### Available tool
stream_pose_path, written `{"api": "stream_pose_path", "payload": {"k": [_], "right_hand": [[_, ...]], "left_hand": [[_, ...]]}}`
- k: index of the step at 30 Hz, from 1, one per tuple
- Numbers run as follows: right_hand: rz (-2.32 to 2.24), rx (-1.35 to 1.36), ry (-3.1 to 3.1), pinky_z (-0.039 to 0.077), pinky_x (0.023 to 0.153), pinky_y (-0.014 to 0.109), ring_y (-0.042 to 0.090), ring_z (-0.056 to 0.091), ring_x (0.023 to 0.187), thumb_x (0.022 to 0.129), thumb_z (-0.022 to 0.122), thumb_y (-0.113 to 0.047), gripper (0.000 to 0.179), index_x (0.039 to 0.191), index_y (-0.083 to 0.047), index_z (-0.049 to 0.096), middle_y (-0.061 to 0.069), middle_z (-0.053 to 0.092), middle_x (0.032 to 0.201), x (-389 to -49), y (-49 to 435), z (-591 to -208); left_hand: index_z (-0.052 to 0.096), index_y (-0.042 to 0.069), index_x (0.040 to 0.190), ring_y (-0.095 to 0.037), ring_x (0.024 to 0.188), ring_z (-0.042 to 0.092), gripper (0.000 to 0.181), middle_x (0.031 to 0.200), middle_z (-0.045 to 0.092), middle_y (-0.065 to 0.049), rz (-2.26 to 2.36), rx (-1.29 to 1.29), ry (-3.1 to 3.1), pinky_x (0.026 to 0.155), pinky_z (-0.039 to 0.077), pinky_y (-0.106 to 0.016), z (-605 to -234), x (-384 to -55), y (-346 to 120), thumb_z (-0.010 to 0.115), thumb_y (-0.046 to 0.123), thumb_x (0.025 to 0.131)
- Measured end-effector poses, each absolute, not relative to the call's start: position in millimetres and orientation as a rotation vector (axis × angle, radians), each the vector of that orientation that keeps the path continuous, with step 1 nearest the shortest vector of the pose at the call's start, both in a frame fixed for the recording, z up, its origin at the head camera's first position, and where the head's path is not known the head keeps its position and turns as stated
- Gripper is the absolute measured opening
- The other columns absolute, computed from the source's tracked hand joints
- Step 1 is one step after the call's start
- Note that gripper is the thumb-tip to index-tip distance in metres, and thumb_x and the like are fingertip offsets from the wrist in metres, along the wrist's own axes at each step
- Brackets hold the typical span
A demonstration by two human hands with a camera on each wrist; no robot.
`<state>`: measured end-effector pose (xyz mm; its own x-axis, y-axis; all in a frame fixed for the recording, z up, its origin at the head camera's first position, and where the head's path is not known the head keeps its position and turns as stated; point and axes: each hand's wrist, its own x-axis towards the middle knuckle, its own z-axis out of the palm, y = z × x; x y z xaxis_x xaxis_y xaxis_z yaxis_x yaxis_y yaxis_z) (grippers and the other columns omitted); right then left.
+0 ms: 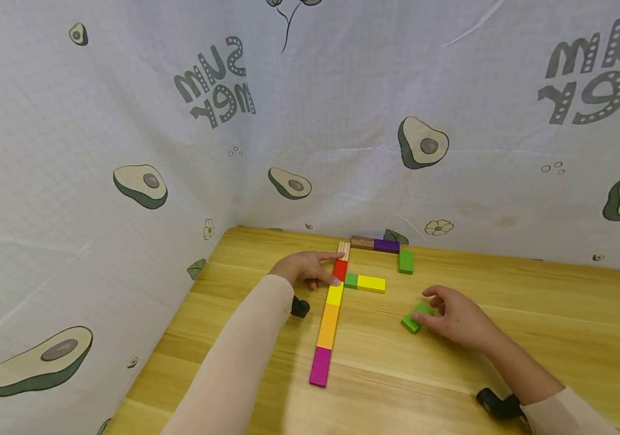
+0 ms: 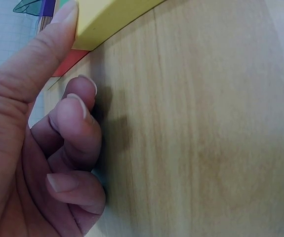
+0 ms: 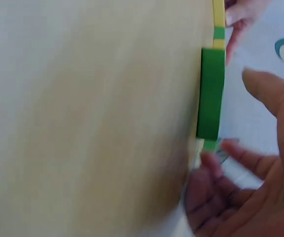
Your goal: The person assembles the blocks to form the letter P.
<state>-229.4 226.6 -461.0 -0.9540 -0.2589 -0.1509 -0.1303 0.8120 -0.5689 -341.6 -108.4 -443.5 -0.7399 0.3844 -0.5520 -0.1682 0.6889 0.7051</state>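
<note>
A straight row of blocks lies on the wooden table: a pale wood block (image 1: 344,249), a red block (image 1: 340,270), a yellow block (image 1: 335,295), an orange block (image 1: 329,326) and a magenta block (image 1: 320,366). My left hand (image 1: 301,267) reaches over its upper part, index finger stretched along the pale wood end and thumb touching near the red-yellow joint. Its other fingers are bent beneath, holding nothing. The right hand (image 1: 459,317) hovers around a loose green block (image 3: 211,94), thumb and fingers spread apart on either side of it.
A small green block (image 1: 350,280) and a yellow block (image 1: 371,284) branch rightward from the row. Behind stand a brown block (image 1: 362,243), a purple block (image 1: 387,246) and another green block (image 1: 405,261). A patterned white curtain (image 1: 342,121) borders the table's back and left.
</note>
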Motion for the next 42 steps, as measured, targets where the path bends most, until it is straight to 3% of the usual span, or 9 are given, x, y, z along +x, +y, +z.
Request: {"api": "stream_pose_path", "payload": {"k": [4, 8, 15, 22, 30, 37, 42], "right_hand": [[-0.707, -0.224, 2.788, 0.055, 0.083, 0.051, 0.033, 0.063, 0.099, 0.080, 0.075, -0.069, 0.094, 0.129, 0.008, 0.053, 0.024, 0.064, 0.112, -221.5, 224.1, -460.5], [-0.603, -0.198, 2.844, 0.055, 0.077, 0.047, 0.027, 0.061, 0.089, 0.075, 0.077, -0.071, 0.093, 0.120, 0.008, 0.057, 0.019, 0.064, 0.104, -215.1, 219.8, -458.5], [-0.562, -0.185, 2.872, 0.053, 0.075, 0.045, 0.024, 0.058, 0.085, 0.077, 0.079, -0.065, 0.085, 0.116, 0.008, 0.060, 0.015, 0.063, 0.098, -213.3, 216.6, -456.9], [-0.636, -0.208, 2.873, 0.046, 0.067, 0.033, 0.021, 0.053, 0.079, 0.079, 0.080, -0.059, 0.078, 0.113, 0.008, 0.060, 0.009, 0.060, 0.092, -220.0, 215.6, -454.0], [-0.714, -0.175, 2.898, 0.052, 0.069, 0.036, 0.023, 0.057, 0.082, 0.083, 0.076, -0.061, 0.080, 0.117, 0.009, 0.059, 0.014, 0.064, 0.099, -236.6, 210.5, -451.0], [-0.720, -0.149, 2.919, 0.048, 0.066, 0.033, 0.023, 0.057, 0.081, 0.086, 0.073, -0.061, 0.079, 0.119, 0.010, 0.058, 0.015, 0.065, 0.098, -252.5, 202.9, -453.5], [-0.694, -0.157, 2.928, 0.052, 0.070, 0.038, 0.026, 0.060, 0.082, 0.087, 0.072, -0.060, 0.080, 0.119, 0.012, 0.059, 0.020, 0.068, 0.101, -259.9, 197.6, -454.2]], "left_hand": [[0.039, 0.044, 0.156, -0.013, 0.056, 0.047, 0.082, 0.064, 0.052, 0.000, 1.007, 0.158, 2.187, 0.057, 0.043, -0.023, -443.6, -341.6, -108.9, 0.082, 0.028, 0.088], [0.038, 0.045, 0.156, -0.013, 0.056, 0.047, 0.082, 0.064, 0.051, 0.001, 1.009, 0.145, 2.186, 0.057, 0.043, -0.023, -443.9, -342.2, -109.4, 0.082, 0.027, 0.088], [0.038, 0.044, 0.156, -0.014, 0.056, 0.046, 0.082, 0.064, 0.051, 0.001, 1.026, 0.143, 2.176, 0.057, 0.043, -0.023, -444.5, -342.0, -110.0, 0.082, 0.026, 0.089], [0.038, 0.044, 0.156, -0.013, 0.056, 0.047, 0.082, 0.064, 0.051, 0.001, 1.016, 0.148, 2.188, 0.057, 0.044, -0.023, -443.4, -342.4, -109.5, 0.081, 0.027, 0.089], [0.038, 0.044, 0.156, -0.013, 0.055, 0.046, 0.082, 0.063, 0.051, 0.001, 1.009, 0.154, 2.195, 0.057, 0.043, -0.023, -443.7, -342.7, -109.1, 0.081, 0.027, 0.089], [0.039, 0.042, 0.156, -0.013, 0.056, 0.045, 0.081, 0.064, 0.053, 0.000, 1.028, 0.154, 2.181, 0.056, 0.042, -0.023, -444.2, -341.4, -108.8, 0.081, 0.026, 0.089], [0.039, 0.043, 0.156, -0.013, 0.056, 0.046, 0.081, 0.064, 0.052, 0.000, 1.009, 0.157, 2.195, 0.057, 0.042, -0.023, -444.1, -341.4, -109.2, 0.082, 0.027, 0.089]]}}
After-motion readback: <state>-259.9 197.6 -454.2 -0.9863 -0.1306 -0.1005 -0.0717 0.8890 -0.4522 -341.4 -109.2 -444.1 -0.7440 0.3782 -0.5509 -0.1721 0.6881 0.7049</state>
